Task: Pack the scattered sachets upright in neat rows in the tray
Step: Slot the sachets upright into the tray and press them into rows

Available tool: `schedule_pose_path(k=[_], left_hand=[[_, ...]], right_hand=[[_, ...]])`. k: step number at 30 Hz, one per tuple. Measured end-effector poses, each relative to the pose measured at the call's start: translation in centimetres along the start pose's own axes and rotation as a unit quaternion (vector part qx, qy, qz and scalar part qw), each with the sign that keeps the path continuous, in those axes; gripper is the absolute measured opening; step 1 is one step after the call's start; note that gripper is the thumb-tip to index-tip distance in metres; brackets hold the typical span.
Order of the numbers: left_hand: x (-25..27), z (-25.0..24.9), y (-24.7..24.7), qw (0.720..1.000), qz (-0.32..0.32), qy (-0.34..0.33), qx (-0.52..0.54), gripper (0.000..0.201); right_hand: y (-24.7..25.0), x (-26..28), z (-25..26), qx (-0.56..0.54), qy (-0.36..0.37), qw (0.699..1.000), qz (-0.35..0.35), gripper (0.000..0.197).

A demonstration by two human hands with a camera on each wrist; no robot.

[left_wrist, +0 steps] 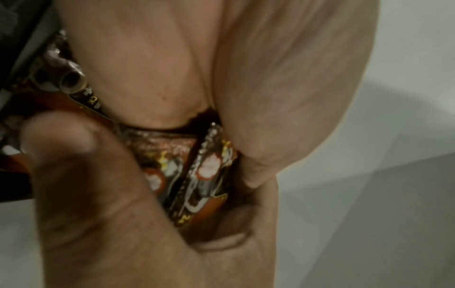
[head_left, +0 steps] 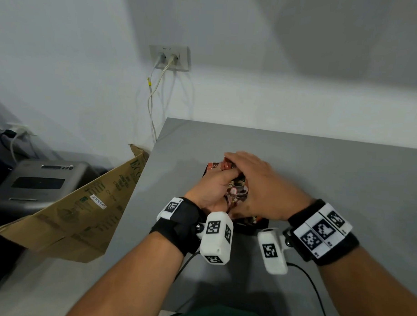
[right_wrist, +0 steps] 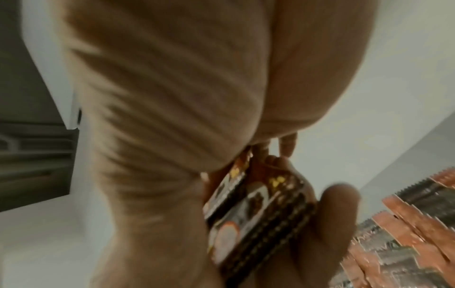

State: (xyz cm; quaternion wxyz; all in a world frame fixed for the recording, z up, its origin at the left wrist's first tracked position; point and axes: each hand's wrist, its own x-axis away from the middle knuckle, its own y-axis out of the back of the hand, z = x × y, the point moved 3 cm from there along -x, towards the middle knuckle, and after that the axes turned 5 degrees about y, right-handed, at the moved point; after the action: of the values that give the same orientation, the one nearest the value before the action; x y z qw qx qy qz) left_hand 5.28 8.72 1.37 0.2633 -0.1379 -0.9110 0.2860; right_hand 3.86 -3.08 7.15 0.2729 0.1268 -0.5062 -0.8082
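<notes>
The writing on the sachets [left_wrist: 197, 179] is mostly too blurry to read; in the left wrist view one dark sachet shows the letters "CK". They are dark brown with red and yellow marks and a white round spot. A white sticker on the cardboard box [head_left: 78, 212] has small letters too tiny to read for sure, and big green letters near its top start with "ECO".

The black tray [head_left: 259, 224] sits on the gray tabletop [head_left: 332, 167], closer to the left edge than the right. Only small bits of it show under the hands. Reddish sachets [head_left: 222, 166] stand in it at its far end. In the right wrist view, a row of them with zigzag tops [right_wrist: 406, 214] stands on edge close together.

The left hand [head_left: 211, 188] has its thumb and fingers curled around a small bunch of sachets, right over the tray. The right hand [head_left: 261, 185] lies across the top of the same bunch, with its thumb and fingers wrapped on it too. Both hands touch each other.

The cardboard box leans by the left edge of the tabletop. A gray machine [head_left: 36, 185] sits lower down past the box. A wall socket [head_left: 169, 58] has two white cords plugged in.
</notes>
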Motion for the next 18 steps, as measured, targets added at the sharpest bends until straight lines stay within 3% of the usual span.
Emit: schedule_pose_path(k=[5, 10, 12, 15, 18], left_hand=[[0.4, 0.1, -0.2, 0.999, 0.029, 0.029, 0.024, 0.015], [0.7, 0.4, -0.7, 0.997, 0.06, 0.016, 0.043, 0.021], [0.5, 0.6, -0.7, 0.998, 0.05, 0.009, 0.037, 0.015], [0.5, 0.4, -0.4, 0.999, 0.039, -0.017, 0.017, 0.02], [0.5, -0.1, 0.2, 0.998, 0.035, -0.037, -0.022, 0.041]], right_hand=[[-0.3, -0.2, 0.2, 0.013, 0.005, 1.0, 0.028, 0.135], [-0.3, -1.0, -0.1, -0.007, 0.019, 0.999, -0.035, 0.085], [-0.7, -1.2, -0.3, -0.009, 0.016, 0.999, -0.036, 0.084], [-0.5, -0.9, -0.8, -0.109, -0.01, 0.993, -0.036, 0.097], [0.9, -0.4, -1.7, -0.238, -0.05, 0.962, -0.122, 0.063]])
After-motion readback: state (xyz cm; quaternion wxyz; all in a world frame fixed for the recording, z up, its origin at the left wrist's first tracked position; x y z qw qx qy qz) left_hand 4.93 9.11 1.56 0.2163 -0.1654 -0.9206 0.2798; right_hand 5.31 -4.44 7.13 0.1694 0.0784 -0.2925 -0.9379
